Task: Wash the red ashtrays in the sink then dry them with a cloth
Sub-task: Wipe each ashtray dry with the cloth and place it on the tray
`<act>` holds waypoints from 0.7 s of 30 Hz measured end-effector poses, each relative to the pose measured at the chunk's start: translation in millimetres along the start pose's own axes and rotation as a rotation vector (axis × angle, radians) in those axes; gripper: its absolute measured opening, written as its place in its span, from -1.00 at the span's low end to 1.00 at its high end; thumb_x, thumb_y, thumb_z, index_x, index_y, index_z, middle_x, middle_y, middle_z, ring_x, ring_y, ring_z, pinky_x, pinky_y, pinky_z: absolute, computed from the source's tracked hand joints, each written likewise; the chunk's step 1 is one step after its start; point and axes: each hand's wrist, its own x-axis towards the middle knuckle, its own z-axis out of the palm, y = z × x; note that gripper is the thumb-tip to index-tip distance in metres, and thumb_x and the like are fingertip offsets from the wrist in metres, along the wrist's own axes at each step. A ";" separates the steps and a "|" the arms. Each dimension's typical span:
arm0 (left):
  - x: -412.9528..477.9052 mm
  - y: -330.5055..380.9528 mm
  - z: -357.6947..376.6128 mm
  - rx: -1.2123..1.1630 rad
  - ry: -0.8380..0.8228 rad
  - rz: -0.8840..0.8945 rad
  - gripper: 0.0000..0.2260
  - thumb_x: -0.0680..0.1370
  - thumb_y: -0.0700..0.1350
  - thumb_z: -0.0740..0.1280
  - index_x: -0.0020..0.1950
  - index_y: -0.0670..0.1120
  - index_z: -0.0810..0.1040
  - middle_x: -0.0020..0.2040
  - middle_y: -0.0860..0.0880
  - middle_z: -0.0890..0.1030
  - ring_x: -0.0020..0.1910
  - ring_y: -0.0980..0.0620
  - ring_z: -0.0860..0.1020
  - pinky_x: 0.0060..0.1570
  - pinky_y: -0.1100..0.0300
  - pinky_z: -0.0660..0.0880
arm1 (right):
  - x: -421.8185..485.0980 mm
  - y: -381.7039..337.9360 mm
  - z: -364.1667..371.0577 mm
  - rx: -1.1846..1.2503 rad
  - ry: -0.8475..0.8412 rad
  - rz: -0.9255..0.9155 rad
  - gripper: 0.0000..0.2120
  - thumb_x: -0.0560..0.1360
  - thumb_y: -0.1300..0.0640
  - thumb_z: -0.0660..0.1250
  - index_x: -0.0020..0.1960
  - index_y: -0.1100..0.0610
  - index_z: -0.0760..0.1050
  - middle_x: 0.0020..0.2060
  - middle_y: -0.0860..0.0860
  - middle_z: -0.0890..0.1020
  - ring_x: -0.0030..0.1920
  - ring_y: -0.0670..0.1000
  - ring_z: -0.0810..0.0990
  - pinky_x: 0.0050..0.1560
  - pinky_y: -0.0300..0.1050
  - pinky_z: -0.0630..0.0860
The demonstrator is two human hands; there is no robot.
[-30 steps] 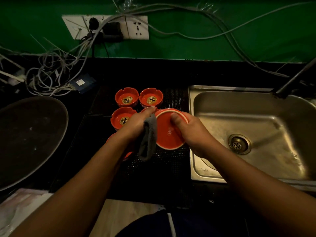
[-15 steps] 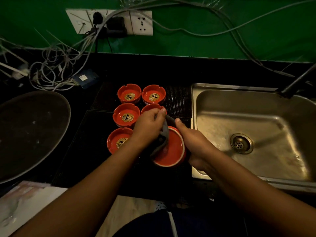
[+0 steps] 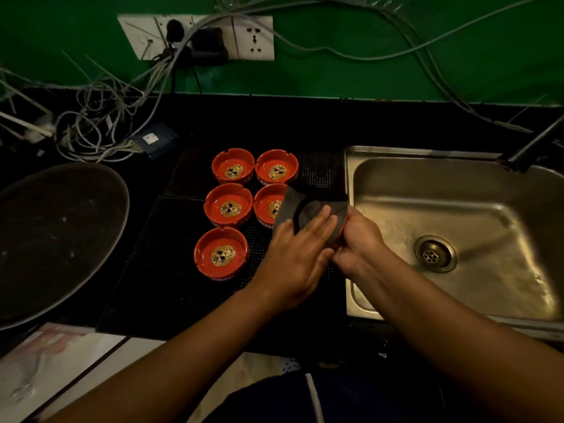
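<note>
Drying, mid-frame | cloth (image 3: 317,206) now covers ashtray (image 3: 341,238), bare a second ago | left hand (image 3: 297,254) flat, fingers straight, pressing cloth | right hand (image 3: 358,248) grips ashtray beside sink (image 3: 351,184) rim | other ashtrays (image 3: 227,206), five, on counter (image 3: 305,123) centre-left | likely the last to dry.

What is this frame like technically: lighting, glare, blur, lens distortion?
Head view: dim, warm light, with the black counter nearly featureless; glare patches on the steel sink; wide-angle bowing along the lower edge of the green wall; the five set-down ashtrays are sharp; little blur on the left hand pressing the cloth; the held ashtray in the right hand is almost hidden.
</note>
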 end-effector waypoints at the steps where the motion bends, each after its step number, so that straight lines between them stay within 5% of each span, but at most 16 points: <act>1: 5.5 -4.1 -2.4 0.014 -0.041 -0.010 -0.50 0.60 0.07 -0.02 0.51 -0.09 0.21 0.52 -0.02 0.17 0.45 0.09 0.16 0.37 -0.04 0.08 | 0.3 1.2 -0.1 0.003 -0.018 -0.016 -0.72 0.62 0.08 0.17 0.11 0.22 0.57 -0.21 0.14 0.70 -0.32 0.06 0.70 -0.43 -0.16 0.57; 5: 29.4 -26.5 -10.7 0.033 -0.223 -0.152 -0.46 0.57 0.22 -0.17 0.53 0.12 -0.10 0.54 0.14 -0.15 0.52 0.11 -0.04 0.43 0.07 -0.19 | -7.3 12.7 0.2 -0.079 -0.082 0.009 -0.73 0.62 0.01 0.19 0.08 0.16 0.57 -0.27 0.11 0.69 -0.31 0.07 0.69 -0.41 -0.11 0.57; 13: 15.8 -7.8 -4.8 -0.157 -0.177 -0.312 -0.45 0.62 0.18 -0.07 0.56 0.07 -0.15 0.53 0.14 -0.29 0.53 0.07 -0.18 0.40 0.10 -0.18 | -6.6 -8.5 1.4 -0.002 -0.007 -0.048 -0.61 0.60 -0.07 0.19 0.24 0.20 0.49 -0.09 0.18 0.69 -0.17 0.14 0.69 -0.29 -0.02 0.62; 17: 20.3 -1.6 -4.7 0.070 -0.175 -0.110 -0.42 0.57 0.20 -0.21 0.56 0.00 -0.03 0.51 0.09 -0.19 0.55 -0.03 -0.08 0.49 -0.03 -0.22 | -6.3 3.7 4.0 -0.013 -0.053 -0.022 -0.68 0.63 0.01 0.14 0.15 0.20 0.55 -0.11 0.16 0.70 -0.18 0.07 0.71 -0.28 -0.13 0.60; 20: 35.5 -13.5 -12.7 0.027 -0.215 -0.052 -0.39 0.53 0.21 -0.21 0.55 0.05 0.07 0.57 0.07 -0.01 0.54 0.00 0.01 0.48 0.01 -0.20 | -11.2 20.2 3.6 0.031 -0.136 0.040 -0.67 0.65 0.03 0.07 0.25 0.16 0.48 0.09 0.16 0.63 0.09 0.07 0.62 0.07 -0.06 0.55; 21: 38.2 -18.6 -14.2 0.015 -0.212 -0.065 -0.39 0.52 0.24 -0.20 0.54 0.09 0.09 0.57 0.09 0.03 0.54 -0.01 0.03 0.47 -0.01 -0.19 | -9.7 22.5 3.3 0.017 -0.147 0.038 -0.68 0.63 0.01 0.10 0.23 0.14 0.51 0.10 0.16 0.63 0.09 0.10 0.63 0.05 -0.01 0.57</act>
